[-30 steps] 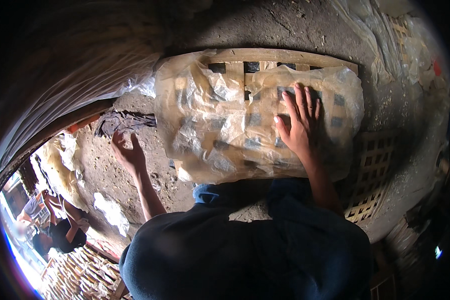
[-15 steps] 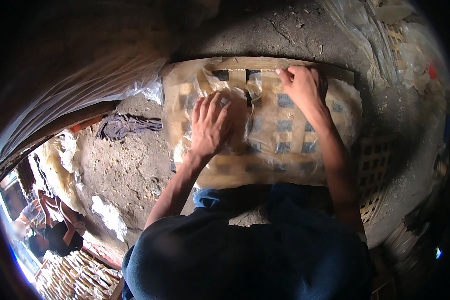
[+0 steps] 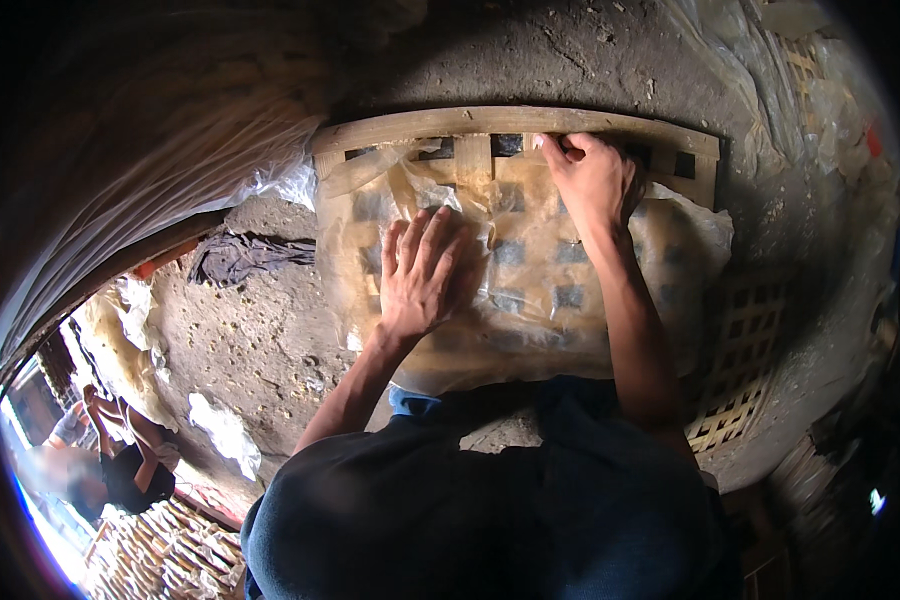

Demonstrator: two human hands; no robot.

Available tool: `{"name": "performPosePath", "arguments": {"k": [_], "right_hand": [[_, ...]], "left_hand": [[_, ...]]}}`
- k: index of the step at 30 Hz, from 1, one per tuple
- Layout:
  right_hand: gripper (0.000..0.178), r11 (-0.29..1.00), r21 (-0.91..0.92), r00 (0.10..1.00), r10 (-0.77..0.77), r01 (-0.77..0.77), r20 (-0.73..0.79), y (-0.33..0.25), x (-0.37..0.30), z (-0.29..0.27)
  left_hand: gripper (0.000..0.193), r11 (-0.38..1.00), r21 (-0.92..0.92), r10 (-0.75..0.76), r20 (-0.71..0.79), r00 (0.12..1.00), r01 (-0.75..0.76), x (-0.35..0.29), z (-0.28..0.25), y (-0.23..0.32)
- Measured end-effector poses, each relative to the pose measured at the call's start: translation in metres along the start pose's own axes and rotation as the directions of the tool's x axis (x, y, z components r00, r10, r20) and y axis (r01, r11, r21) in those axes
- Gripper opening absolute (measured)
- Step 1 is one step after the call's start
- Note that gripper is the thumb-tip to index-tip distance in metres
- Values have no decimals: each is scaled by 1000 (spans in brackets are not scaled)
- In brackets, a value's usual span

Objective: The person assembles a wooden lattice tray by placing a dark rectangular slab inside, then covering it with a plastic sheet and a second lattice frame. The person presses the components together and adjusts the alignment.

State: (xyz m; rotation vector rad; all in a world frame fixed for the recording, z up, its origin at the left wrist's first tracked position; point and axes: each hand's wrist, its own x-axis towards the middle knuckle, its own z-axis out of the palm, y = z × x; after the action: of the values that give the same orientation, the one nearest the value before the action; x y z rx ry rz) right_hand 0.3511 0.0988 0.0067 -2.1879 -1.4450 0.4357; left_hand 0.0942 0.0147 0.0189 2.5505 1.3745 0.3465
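Note:
A woven bamboo rack (image 3: 475, 155) with square gaps lies before me, its far rim a flat strip. Over most of it spreads a crinkled, see-through plastic sheet (image 3: 540, 325), which reaches past the rack's right side. My left hand (image 3: 420, 275) rests palm down on the sheet, left of the middle, fingers stretched out and slightly apart. Close to the far rim, my right hand (image 3: 592, 180) has its thumb and fingers pinched together at the sheet's far edge. The fingertips partly hide what is between them, but the sheet bunches there.
Another woven rack (image 3: 740, 345) lies in shade to the right. Plastic sheeting (image 3: 735, 95) hangs at the far right, more (image 3: 220, 190) at the left. A dark cloth (image 3: 245, 257) and a white scrap (image 3: 222, 432) lie on the ground. Another person (image 3: 130, 465) sits beside racks of pale strips (image 3: 165, 550).
The sheet's far edge has slid toward me, baring more of the rack's far rim. My right hand has shifted a little left, and my left hand slightly nearer to me.

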Motion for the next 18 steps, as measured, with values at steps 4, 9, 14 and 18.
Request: {"name": "performPosePath", "arguments": {"k": [4, 9, 14, 18], "right_hand": [[33, 987, 116, 994, 112, -113, 16, -4, -2, 4], [24, 980, 170, 994, 112, -108, -13, 1, -3, 7], [18, 990, 139, 996, 3, 9, -85, 12, -4, 15], [14, 993, 82, 989, -72, 83, -130, 14, 4, -12]], "left_hand": [[57, 1000, -19, -7, 25, 1000, 8, 1, -3, 0], [57, 1000, -12, -7, 19, 1000, 7, 1, -2, -1], [58, 1000, -11, 10, 17, 1000, -10, 1, -1, -2], [60, 1000, -27, -9, 22, 1000, 9, 0, -1, -5]]}}
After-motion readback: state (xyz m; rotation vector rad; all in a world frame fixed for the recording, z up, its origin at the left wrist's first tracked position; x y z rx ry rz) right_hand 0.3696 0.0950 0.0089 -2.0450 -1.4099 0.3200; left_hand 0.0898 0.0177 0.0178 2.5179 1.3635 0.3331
